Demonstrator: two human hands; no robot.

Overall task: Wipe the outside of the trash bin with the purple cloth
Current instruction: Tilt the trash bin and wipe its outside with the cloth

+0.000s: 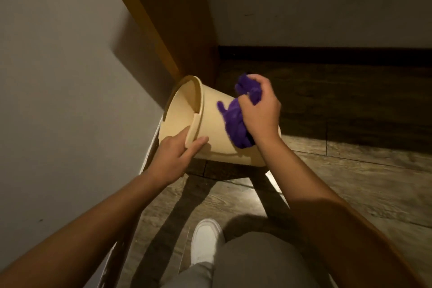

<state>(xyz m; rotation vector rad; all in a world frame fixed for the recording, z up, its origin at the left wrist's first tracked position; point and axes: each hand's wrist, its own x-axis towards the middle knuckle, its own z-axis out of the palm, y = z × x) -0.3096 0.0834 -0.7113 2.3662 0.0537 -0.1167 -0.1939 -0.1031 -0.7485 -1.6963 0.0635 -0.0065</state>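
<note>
Bin tipped, left hand clamped on rim; right hand fisted round cloth. Press flat, rotate bin.

Wall close left; floor seemingly clear.

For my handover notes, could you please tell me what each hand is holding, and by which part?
The left hand grips the tilted trash bin by its rim. The right hand holds the purple cloth bunched by its upper part, against the bin's outer wall.
</note>
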